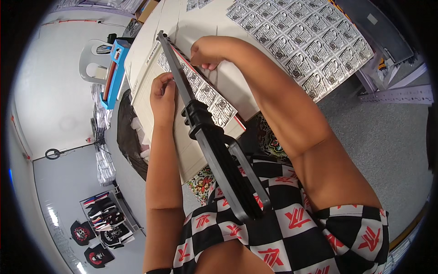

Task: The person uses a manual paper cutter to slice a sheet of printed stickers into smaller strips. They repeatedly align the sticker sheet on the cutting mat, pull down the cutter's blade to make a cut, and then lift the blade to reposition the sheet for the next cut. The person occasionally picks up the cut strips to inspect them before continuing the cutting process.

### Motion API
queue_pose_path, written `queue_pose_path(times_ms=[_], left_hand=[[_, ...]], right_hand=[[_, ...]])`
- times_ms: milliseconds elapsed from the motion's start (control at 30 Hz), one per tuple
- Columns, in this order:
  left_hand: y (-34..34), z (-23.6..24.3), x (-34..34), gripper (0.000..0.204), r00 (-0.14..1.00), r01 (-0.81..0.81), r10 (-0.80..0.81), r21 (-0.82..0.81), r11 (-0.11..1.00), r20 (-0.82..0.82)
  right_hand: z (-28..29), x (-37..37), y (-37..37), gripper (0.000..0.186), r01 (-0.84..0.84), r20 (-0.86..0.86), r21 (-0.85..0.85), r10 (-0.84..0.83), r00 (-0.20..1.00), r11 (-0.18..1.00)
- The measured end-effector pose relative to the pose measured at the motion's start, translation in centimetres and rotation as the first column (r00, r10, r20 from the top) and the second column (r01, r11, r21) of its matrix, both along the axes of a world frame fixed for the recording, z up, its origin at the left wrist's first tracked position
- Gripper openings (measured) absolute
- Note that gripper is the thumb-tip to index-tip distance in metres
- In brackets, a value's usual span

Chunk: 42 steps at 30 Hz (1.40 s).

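One left hand [162, 95], one right hand [212, 51] near sticker strip [208, 97] | black bar [181, 77] hides part | grips: cannot tell

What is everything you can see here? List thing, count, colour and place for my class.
Paper cutter: 1, cream board with black arm, centre
Printed strip: 1, black and white, on board
Table: 1, white, top centre
Large printed sheet: at least 1, black and white, upper right
Bin: 1, dark grey, upper right
Chair: 1, white, upper left
Unclear item: 1, mainly blue, beside chair
Clothes rack: 1, mixed clothes, lower left
Printed shirts: at least 2, black, lower left
Chequered top: 1, black-white-red, lower centre
Left hand: 1, bare, left of arm
Right hand: 1, bare, right of arm
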<state>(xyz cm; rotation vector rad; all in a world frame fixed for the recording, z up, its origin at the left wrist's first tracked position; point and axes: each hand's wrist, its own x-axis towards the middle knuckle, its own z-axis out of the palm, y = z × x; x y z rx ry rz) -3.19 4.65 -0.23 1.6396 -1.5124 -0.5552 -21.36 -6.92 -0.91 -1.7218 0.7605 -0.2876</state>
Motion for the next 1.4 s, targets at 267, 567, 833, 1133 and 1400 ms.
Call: queue_pose_path(times_ms=[267, 567, 833, 1133, 1400], left_hand=[[0.0, -0.3, 0.6, 0.015, 0.999, -0.015, 0.015, 0.016, 1.0, -0.028], [0.0, -0.2, 0.4, 0.015, 0.998, -0.034, 0.035, 0.02, 0.999, -0.044], [0.1, -0.3, 0.4, 0.015, 0.998, -0.016, 0.016, -0.002, 1.0, -0.06], [0.1, -0.1, 0.1, 0.014, 0.993, -0.052, 0.055, 0.03, 0.998, -0.107], [0.4, -0.1, -0.4, 0.014, 0.999, -0.031, 0.031, -0.083, 0.996, 0.009]], right_hand=[[0.5, -1.6, 0.2, 0.018, 0.008, 0.175, 0.193, -0.043, 0.984, 0.981], [-1.7, 0.2, 0.2, 0.02, 0.262, 0.052, -0.47, -0.27, 0.961, 0.843], [-1.3, 0.9, 1.9, 0.02, 0.191, -0.067, -0.52, -0.263, 0.962, 0.833], [-2.8, 1.6, 0.1, 0.015, 0.285, -0.039, -0.554, -0.367, 0.929, 0.782], [-2.4, 1.4, 1.8, 0.016, 0.33, 0.0, -0.66, -0.44, 0.898, 0.675]])
